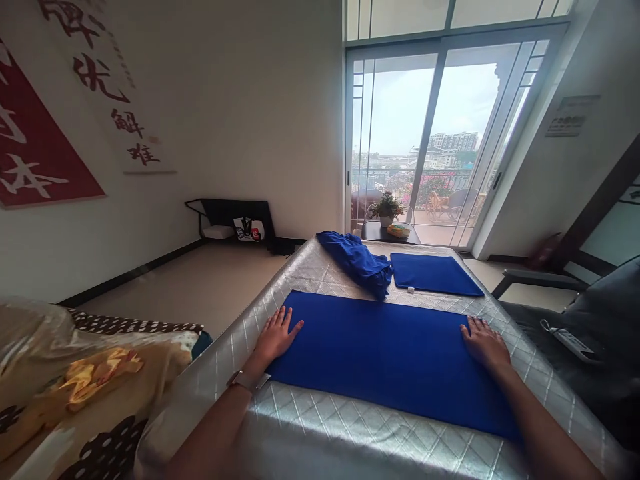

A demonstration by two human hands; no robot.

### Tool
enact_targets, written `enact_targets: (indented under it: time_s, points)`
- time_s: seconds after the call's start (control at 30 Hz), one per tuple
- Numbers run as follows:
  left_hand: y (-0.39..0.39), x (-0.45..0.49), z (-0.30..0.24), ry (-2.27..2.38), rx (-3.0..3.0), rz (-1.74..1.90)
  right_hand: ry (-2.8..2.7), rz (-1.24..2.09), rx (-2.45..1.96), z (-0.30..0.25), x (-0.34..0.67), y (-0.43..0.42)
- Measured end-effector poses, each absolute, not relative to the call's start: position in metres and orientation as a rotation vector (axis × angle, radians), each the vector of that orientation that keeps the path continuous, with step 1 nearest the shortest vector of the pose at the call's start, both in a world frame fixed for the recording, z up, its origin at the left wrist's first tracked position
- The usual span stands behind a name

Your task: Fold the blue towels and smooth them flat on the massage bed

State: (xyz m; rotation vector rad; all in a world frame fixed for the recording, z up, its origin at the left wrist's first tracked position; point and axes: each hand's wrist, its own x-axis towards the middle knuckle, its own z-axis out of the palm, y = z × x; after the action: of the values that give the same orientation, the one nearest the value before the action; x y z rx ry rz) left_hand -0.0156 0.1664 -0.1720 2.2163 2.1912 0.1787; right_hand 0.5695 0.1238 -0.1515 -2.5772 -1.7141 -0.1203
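Note:
A long blue cloth [375,360], folded into a smooth rectangle, lies across the silver quilted cover [330,427] in front of me. My left hand [277,333] rests flat on its left edge, fingers spread. At the opposite end, my right hand [485,341] lies flat on the right edge, fingers stretched out. Beyond the long piece sits a smaller folded blue cloth [435,273] with a white tag at its near edge. To the left of that, a crumpled blue cloth [355,261] lies in a heap, close to the far edge of the long piece.
On the left is a brown patterned cover [120,440] with a yellow cloth [100,375] on it. A black armchair [600,320] holding a power strip [570,343] stands at right. A potted plant [387,212] is on a small table before the sliding glass door [435,147].

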Motion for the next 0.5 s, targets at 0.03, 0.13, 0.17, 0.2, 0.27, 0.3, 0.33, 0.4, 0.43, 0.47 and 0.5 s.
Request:
enact_targets:
  time_s: [0.03, 0.13, 0.17, 0.2, 0.27, 0.3, 0.33, 0.4, 0.43, 0.47, 0.5]
  points:
    - [0.167, -0.015, -0.172, 2.187, 2.216, 0.183, -1.714, -0.191, -2.585, -0.148, 0.564, 0.122]
    - [0.168, -0.017, -0.174, 2.176, 2.213, 0.189, -1.782, -0.356, -2.529, -0.138, 0.533, 0.118]
    - [0.168, -0.017, -0.174, 2.174, 2.215, 0.191, -1.833, -0.346, -2.492, -0.136, 0.517, 0.117]
    - [0.168, -0.018, -0.175, 2.173, 2.219, 0.194, -1.895, -0.296, -2.449, -0.134, 0.498, 0.116]
    - [0.168, -0.02, -0.176, 2.169, 2.226, 0.197, -2.035, -0.134, -2.343, -0.134, 0.456, 0.114]
    - [0.167, -0.02, -0.176, 2.164, 2.228, 0.201, -2.099, -0.053, -2.283, -0.134, 0.434, 0.113]
    - [0.167, -0.021, -0.176, 2.159, 2.228, 0.206, -2.151, 0.017, -2.219, -0.135, 0.414, 0.112]
    - [0.166, -0.021, -0.175, 2.152, 2.23, 0.224, -2.217, 0.126, -2.113, -0.138, 0.38, 0.11]
    - [0.166, -0.021, -0.175, 2.153, 2.234, 0.232, -2.234, 0.165, -2.077, -0.139, 0.368, 0.109]
    - [0.165, -0.021, -0.175, 2.156, 2.239, 0.238, -2.243, 0.195, -2.055, -0.141, 0.36, 0.108]
    - [0.165, -0.021, -0.175, 2.161, 2.245, 0.242, -2.245, 0.216, -2.048, -0.143, 0.357, 0.107]
